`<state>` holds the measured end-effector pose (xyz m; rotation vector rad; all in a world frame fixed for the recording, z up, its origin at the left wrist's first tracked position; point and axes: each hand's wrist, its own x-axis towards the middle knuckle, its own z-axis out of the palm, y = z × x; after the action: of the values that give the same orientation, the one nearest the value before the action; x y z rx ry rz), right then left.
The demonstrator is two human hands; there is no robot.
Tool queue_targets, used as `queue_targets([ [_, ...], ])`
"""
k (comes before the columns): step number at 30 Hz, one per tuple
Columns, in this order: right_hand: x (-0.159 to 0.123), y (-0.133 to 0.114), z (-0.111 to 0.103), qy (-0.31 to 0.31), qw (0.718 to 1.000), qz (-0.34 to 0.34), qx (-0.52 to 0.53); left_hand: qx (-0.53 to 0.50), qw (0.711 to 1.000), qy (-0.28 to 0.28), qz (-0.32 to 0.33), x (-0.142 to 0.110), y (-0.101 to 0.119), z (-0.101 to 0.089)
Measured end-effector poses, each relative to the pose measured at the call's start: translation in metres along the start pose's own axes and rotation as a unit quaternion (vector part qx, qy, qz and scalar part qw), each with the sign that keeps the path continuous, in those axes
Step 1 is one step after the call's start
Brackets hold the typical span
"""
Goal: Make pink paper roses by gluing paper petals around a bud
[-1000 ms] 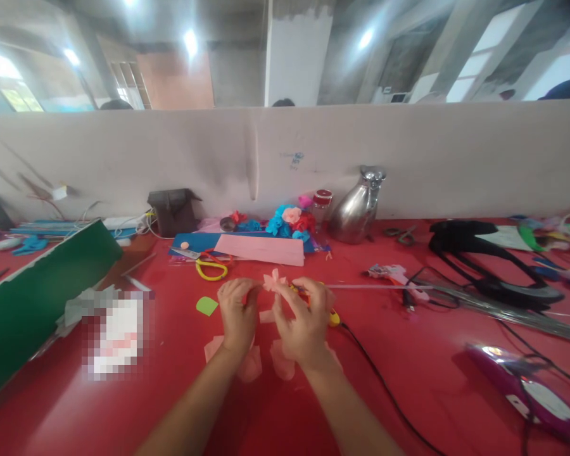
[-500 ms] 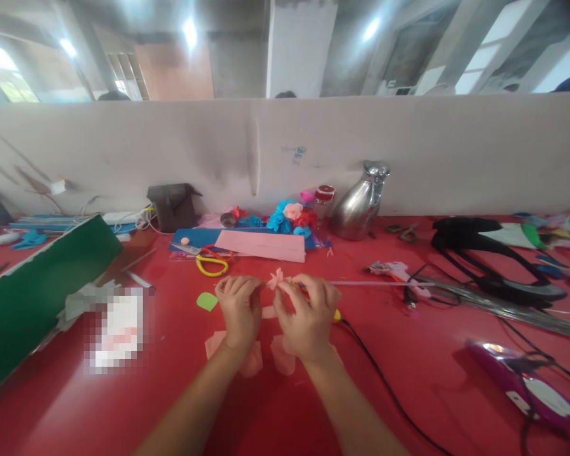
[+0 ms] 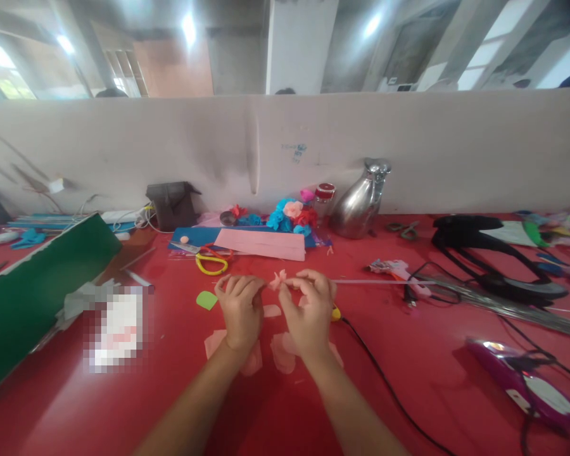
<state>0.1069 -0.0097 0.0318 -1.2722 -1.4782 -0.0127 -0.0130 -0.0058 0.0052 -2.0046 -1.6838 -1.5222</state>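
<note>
1. Our left hand (image 3: 240,307) and right hand (image 3: 308,310) stand slightly apart, fingertips pinched on the small pink flower (image 3: 278,278) between them; whether the left grips petal or stem is too small to tell.
2. The flower looks like thin paper: very light, soft, easily creased or torn. We judge the gathered base the safest hold, with light fingertip pressure, leaving the outer tips unpressed.
3. Below our wrists lie loose pink petals, a left pile (image 3: 213,342) and a right pile (image 3: 282,354), probably easy to brush askew; we keep our wrists raised over them.
4. Beside our left hand lies a green paper piece (image 3: 206,300), with yellow-handled scissors (image 3: 211,265) beyond.
5. On our right, a black cord (image 3: 380,373) crosses the worktop (image 3: 361,424) and could snag a sleeve.
6. Farther out, the green board (image 3: 52,291) bounds our left; most room lies toward us.
</note>
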Motion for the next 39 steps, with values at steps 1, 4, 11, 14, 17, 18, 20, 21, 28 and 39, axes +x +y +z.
queue_targets([
  [1, 0.000, 0.000, 0.000, -0.002, 1.000, 0.009, 0.009, 0.001, 1.000, 0.000, 0.000, 0.000, 0.000, 0.000],
  [4, -0.001, -0.002, 0.000, -0.011, 0.999, 0.031, 0.035, -0.006, 1.000, -0.004, -0.010, 0.000, 0.001, -0.001],
  [11, 0.002, -0.002, -0.010, 0.046, 0.970, 0.130, 0.201, -0.286, 0.938, -0.054, -0.186, 0.005, -0.001, 0.005],
  [14, 0.004, 0.004, -0.009, 0.002, 0.943, 0.217, 0.251, -0.475, 0.821, -0.082, -0.305, 0.008, -0.001, 0.009],
  [17, 0.004, 0.009, -0.002, -0.091, 0.902, 0.284, 0.313, -0.567, 0.747, -0.099, -0.333, 0.009, -0.001, 0.010],
  [18, 0.004, 0.010, 0.000, -0.115, 0.882, 0.302, 0.343, -0.581, 0.734, -0.114, -0.331, 0.010, -0.001, 0.009],
  [20, 0.006, 0.010, 0.003, -0.161, 0.829, 0.342, 0.412, -0.598, 0.715, -0.161, -0.325, 0.009, -0.002, 0.007],
  [21, 0.007, 0.009, 0.003, -0.182, 0.799, 0.361, 0.445, -0.602, 0.707, -0.188, -0.321, 0.009, -0.003, 0.006],
  [28, 0.017, 0.002, -0.010, -0.241, 0.749, 0.370, 0.493, -0.588, 0.680, -0.311, -0.307, 0.007, -0.012, 0.002],
  [39, 0.013, 0.005, -0.011, -0.243, 0.769, 0.344, 0.480, -0.581, 0.688, -0.323, -0.292, 0.006, -0.018, 0.001],
])
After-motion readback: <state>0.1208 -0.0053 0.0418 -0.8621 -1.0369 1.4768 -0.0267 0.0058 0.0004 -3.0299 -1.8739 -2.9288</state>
